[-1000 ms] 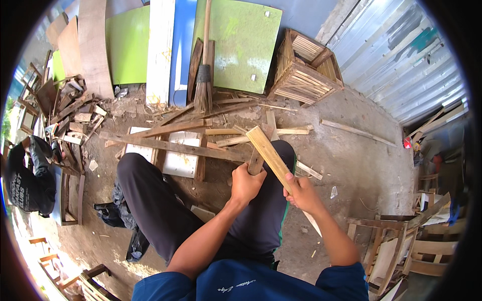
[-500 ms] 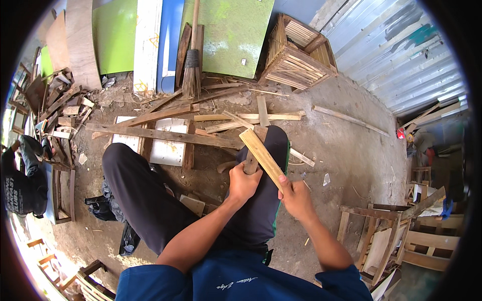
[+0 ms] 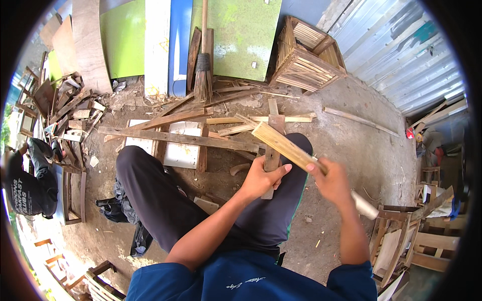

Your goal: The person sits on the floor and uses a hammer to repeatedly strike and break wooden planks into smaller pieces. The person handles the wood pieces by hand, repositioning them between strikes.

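Note:
My left hand (image 3: pixel 264 179) is closed around a short, dark, weathered wooden slat (image 3: pixel 271 159) held upright above my right thigh. Its thumb points out to the right. My right hand (image 3: pixel 330 181), slightly blurred, grips the lower right end of a paler wooden slat (image 3: pixel 282 144). That pale slat slants up to the left and crosses in front of the dark one. A pale, rounded, blurred stick (image 3: pixel 365 205) juts out beyond my right wrist; whether my hand holds it I cannot tell.
Long wooden strips (image 3: pixel 175 138) lie ahead on white-topped pieces. A broom (image 3: pixel 203 83) leans against green panels. Scrap wood (image 3: pixel 75 113) is heaped at left, near a person (image 3: pixel 27 183). A slatted crate (image 3: pixel 309 57) stands far right; wooden frames (image 3: pixel 396 231) stand near right.
The view has shifted, so the scene sits further right. My right hand has moved right and up, and the pale slat is tilted flatter. The pale stick has appeared by my right wrist.

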The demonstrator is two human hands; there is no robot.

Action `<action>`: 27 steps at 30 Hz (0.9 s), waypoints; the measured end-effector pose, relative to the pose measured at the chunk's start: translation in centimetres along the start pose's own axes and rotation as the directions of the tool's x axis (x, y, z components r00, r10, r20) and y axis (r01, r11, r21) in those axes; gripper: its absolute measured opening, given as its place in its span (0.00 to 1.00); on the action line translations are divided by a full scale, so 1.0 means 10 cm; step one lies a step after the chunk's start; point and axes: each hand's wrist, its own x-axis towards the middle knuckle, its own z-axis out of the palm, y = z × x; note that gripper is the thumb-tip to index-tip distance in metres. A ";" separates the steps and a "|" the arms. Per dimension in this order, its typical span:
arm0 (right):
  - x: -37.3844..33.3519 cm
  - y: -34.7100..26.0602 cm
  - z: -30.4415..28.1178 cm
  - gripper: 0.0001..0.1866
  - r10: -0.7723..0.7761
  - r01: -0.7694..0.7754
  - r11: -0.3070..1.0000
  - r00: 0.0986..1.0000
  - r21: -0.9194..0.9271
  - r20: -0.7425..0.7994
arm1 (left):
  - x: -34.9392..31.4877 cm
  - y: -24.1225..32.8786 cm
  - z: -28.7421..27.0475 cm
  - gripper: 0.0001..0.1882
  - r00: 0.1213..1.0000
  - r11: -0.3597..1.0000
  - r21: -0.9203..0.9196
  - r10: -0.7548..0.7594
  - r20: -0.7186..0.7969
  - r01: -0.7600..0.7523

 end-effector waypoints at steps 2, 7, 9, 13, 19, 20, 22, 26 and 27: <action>0.17 -0.12 -0.25 0.28 -0.138 0.134 0.989 0.988 -0.062 -0.067 | -0.01 0.13 0.00 0.15 0.996 0.995 -0.045 0.087 0.034 -0.085; 0.74 -0.44 -0.45 0.23 -0.423 0.422 0.906 0.900 -0.038 -0.104 | -0.01 0.44 -0.16 0.19 0.964 0.954 -0.155 0.264 0.038 -0.256; 0.98 -0.53 -0.31 0.15 -0.438 0.441 0.894 0.897 0.074 -0.055 | -0.05 0.54 -0.22 0.22 0.946 0.924 -0.210 0.325 -0.002 -0.319; 1.27 -0.56 0.09 0.12 -0.565 0.563 0.805 0.824 0.188 -0.044 | -0.14 0.69 -0.25 0.22 0.915 0.908 -0.127 0.385 -0.118 -0.398; 1.31 -0.52 0.50 0.16 -0.577 0.588 0.679 0.798 0.439 -0.176 | -0.14 0.80 -0.18 0.17 0.888 0.904 0.110 0.426 -0.172 -0.413; 1.27 -0.53 0.56 0.16 -0.545 0.561 0.670 0.816 0.486 -0.192 | -0.12 0.80 -0.17 0.17 0.890 0.909 0.137 0.415 -0.188 -0.395; 1.22 -0.52 0.63 0.18 -0.449 0.461 0.744 0.881 0.484 -0.148 | -0.09 0.76 -0.15 0.15 0.890 0.918 0.166 0.393 -0.231 -0.362; 1.11 -0.39 0.79 0.21 -0.364 0.412 0.819 0.911 0.399 -0.193 | -0.07 0.62 -0.14 0.14 0.879 0.902 0.319 0.383 -0.283 -0.291; 1.09 -0.32 0.88 0.21 -0.310 0.377 0.810 0.926 0.450 -0.218 | -0.04 0.59 -0.14 0.13 0.868 0.880 0.382 0.405 -0.288 -0.283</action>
